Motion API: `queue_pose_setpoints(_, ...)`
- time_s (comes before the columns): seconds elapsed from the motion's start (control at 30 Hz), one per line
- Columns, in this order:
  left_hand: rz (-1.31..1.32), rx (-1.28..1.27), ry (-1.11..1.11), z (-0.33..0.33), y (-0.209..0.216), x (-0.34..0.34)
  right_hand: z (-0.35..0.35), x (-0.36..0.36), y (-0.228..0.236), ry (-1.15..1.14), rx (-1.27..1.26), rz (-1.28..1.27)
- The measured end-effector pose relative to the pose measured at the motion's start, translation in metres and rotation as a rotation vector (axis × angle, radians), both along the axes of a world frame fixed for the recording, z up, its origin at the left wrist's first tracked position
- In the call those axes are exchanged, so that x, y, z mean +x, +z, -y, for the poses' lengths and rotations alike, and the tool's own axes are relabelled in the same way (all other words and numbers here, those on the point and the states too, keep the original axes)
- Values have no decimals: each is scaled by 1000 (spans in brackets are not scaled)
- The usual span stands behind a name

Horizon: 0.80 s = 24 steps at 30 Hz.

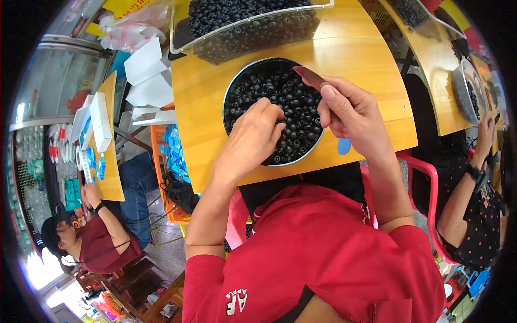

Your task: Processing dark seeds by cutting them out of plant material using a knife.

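A round bowl with a pale rim point(228, 91) stands on the wooden table in front of me, filled with small black ring-like parts point(293, 102) that have holes in their middles. My left hand point(256, 126) reaches over the bowl from the left, its fingers curled down among the black parts. What its fingertips hold, if anything, is hidden. Over the bowl's right edge, my right hand point(344, 110) grips a small knife point(309, 77). The blade points up and left, and a blue handle end shows below the palm.
A clear bin point(253, 29) of more black parts stands at the table's point(371, 59) far side. An orange crate point(161, 156) with blue pieces is at left. One person point(102, 242) sits at a table on the left, another point(466, 215) works beside a bowl on the right.
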<state>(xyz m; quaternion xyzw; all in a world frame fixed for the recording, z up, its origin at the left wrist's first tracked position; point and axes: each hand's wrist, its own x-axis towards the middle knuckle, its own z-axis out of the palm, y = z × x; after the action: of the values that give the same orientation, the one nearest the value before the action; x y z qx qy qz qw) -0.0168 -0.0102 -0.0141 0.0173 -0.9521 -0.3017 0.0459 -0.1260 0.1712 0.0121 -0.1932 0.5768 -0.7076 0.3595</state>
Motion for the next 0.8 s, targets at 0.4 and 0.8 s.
queue_pose_setpoints(0.4,38,74,74,3,8,0,8,2,-3,31,-7,-65)
queue_pose_setpoints(0.8,-157,1673,155,-2,16,8,33,30,8,-2,-128,95)
